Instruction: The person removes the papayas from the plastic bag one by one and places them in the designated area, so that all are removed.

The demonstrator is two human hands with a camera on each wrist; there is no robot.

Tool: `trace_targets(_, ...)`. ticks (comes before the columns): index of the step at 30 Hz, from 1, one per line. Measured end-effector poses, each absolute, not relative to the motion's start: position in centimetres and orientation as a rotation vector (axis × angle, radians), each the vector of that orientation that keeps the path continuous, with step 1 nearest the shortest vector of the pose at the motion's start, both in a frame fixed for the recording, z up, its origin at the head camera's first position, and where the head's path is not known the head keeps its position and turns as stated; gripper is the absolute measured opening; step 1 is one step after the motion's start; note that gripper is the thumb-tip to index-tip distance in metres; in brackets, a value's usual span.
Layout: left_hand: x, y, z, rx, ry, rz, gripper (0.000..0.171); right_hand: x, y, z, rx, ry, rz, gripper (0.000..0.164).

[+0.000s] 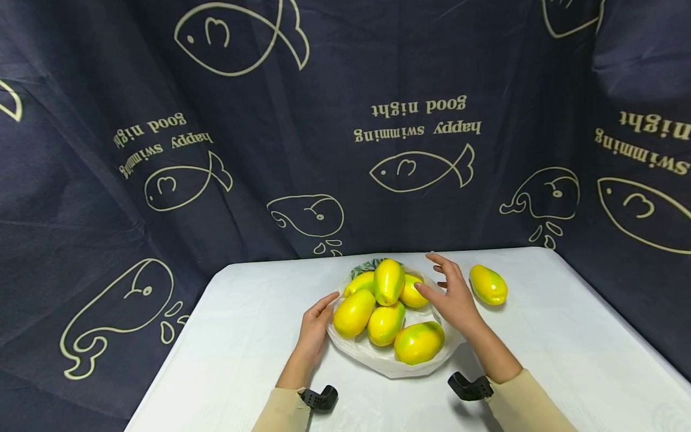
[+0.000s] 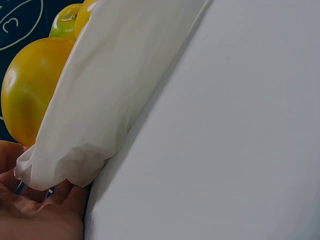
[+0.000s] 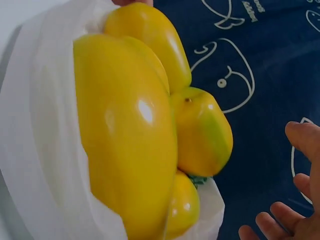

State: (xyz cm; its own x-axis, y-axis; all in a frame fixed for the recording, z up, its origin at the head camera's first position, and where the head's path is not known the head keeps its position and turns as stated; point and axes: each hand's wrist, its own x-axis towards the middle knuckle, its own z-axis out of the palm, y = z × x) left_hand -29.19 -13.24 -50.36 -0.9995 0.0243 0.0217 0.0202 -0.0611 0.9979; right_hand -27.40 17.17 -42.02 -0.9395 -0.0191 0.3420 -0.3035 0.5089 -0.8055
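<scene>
A white plastic bag (image 1: 380, 363) lies wide open on the table and holds several glossy yellow-green fruits (image 1: 415, 343), mango- or papaya-like in shape. My left hand (image 1: 314, 327) grips the bag's left edge. In the left wrist view, the white plastic (image 2: 95, 95) passes between that hand's thumb and its fingers (image 2: 60, 192), which go under it. Over the bag's right rim, my right hand (image 1: 452, 297) is spread and holds nothing; its thumb overlaps a fruit in the head view. The right wrist view shows the fingers (image 3: 285, 215) apart from the fruits.
One loose fruit (image 1: 488, 285) lies on the white table (image 1: 248, 336), right of the bag. Behind stands a dark blue curtain (image 1: 421, 222) printed with fish, whales and lettering. A green leaf print (image 1: 367, 267) shows at the bag's far side.
</scene>
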Motion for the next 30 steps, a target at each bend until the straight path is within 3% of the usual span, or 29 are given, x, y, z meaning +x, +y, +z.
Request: trace_targets(30,-29.3,-13.2,-50.3,0.055,2.147,2.308,0.039,-29.0,13.0,-43.6,0.25,-2.623,1.394,0.077)
